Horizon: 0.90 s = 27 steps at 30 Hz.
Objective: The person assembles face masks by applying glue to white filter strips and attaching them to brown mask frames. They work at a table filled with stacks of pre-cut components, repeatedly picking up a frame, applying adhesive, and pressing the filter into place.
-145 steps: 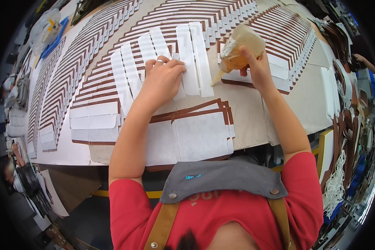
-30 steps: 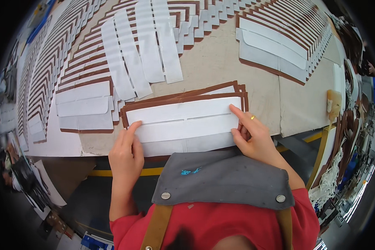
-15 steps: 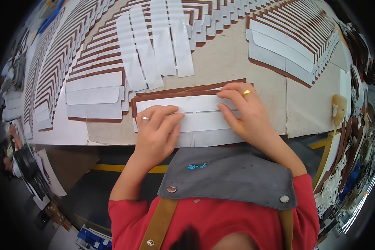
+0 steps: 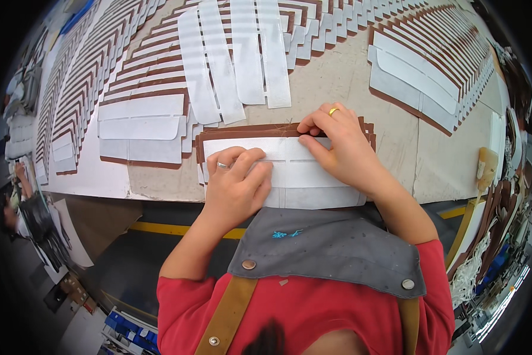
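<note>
A stack of brown panels with white facing (image 4: 301, 173) lies at the table's front edge, right before me. The top white facing has a slit line along its middle and a brown border at its far edge. My left hand (image 4: 236, 180) rests on the left part of this facing, fingers bent and somewhat apart, their tips pressing on it. At the far edge, right of the middle, my right hand (image 4: 337, 145) pinches the brown border between thumb and fingers. Loose thread-like fibres (image 4: 287, 125) stick up beside those fingertips.
Long white slit strips (image 4: 251, 65) lie behind the stack. Overlapping rows of similar brown-and-white panels (image 4: 140, 127) spread to the left, with another fanned row (image 4: 414, 83) at the far right. A yellowish brush-like tool (image 4: 487, 167) sits by the right table edge.
My right hand has shifted left along the far edge, its fingers now drawn together in a pinch. My left hand stays on the white facing, fingers more bent.
</note>
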Tool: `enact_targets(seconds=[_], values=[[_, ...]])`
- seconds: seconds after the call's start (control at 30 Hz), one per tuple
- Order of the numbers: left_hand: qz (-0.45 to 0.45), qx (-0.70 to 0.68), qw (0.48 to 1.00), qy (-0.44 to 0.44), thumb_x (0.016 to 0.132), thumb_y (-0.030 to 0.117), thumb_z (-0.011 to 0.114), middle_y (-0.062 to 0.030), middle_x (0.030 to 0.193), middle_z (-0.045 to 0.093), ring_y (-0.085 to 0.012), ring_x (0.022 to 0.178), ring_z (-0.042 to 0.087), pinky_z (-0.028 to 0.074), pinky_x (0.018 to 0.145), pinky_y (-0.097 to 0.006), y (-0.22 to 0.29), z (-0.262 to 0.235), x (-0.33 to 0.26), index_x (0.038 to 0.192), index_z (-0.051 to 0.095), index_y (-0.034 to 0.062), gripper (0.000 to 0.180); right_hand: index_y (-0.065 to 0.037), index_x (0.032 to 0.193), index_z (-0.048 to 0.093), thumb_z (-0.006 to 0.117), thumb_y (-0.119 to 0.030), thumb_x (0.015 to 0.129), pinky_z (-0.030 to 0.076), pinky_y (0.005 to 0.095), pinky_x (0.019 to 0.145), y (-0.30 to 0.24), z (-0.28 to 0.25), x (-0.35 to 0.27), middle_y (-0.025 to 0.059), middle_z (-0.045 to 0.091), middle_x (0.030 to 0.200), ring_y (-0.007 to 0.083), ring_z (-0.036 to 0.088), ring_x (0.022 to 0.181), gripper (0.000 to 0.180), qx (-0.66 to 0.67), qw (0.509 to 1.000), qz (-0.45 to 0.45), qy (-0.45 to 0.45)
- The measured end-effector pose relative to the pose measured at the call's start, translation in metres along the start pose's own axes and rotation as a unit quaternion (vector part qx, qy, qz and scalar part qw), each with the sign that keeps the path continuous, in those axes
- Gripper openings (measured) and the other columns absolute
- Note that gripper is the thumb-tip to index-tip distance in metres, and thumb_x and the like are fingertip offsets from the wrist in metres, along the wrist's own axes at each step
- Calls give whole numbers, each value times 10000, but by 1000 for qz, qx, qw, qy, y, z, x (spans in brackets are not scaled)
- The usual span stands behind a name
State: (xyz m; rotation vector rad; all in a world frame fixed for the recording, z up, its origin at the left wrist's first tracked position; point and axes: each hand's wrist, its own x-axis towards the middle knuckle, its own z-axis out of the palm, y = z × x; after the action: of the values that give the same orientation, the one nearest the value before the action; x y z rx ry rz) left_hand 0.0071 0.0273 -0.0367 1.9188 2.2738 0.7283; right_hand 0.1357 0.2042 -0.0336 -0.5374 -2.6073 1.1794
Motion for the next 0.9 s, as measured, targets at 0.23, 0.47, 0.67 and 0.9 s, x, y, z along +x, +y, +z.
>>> enact_targets(seconds=[0.23, 0.47, 0.67, 0.9], values=[[-1, 16, 1000, 11, 667, 76, 670, 12, 988, 573, -199, 927, 511, 309, 826, -351, 0, 2, 0, 830, 611, 142, 186, -78, 789, 537, 644, -60, 717, 356, 352, 760, 0, 2, 5, 40, 527, 816, 223, 489, 868, 130, -56, 997, -55, 13], [-1, 16, 1000, 19, 651, 74, 677, 1, 985, 569, -210, 919, 506, 313, 818, -352, -1, 3, -2, 834, 619, 137, 202, -79, 785, 520, 646, -31, 662, 370, 340, 702, 4, 14, 0, 49, 523, 810, 222, 498, 805, 183, -116, 975, -171, 80], [-2, 9, 1000, 25, 638, 71, 685, -12, 981, 565, -216, 918, 499, 318, 801, -360, -2, 3, -2, 819, 630, 120, 196, -64, 816, 536, 639, -31, 666, 375, 336, 696, 3, 12, 0, 53, 524, 809, 221, 498, 781, 185, -99, 976, -180, 68], [-2, 11, 1000, 22, 641, 73, 688, -13, 984, 563, -217, 921, 499, 320, 801, -360, -1, 1, -2, 825, 633, 115, 196, -47, 861, 549, 571, -87, 709, 406, 334, 734, 4, 10, -6, 53, 546, 888, 208, 503, 817, 159, -127, 960, -242, 58]])
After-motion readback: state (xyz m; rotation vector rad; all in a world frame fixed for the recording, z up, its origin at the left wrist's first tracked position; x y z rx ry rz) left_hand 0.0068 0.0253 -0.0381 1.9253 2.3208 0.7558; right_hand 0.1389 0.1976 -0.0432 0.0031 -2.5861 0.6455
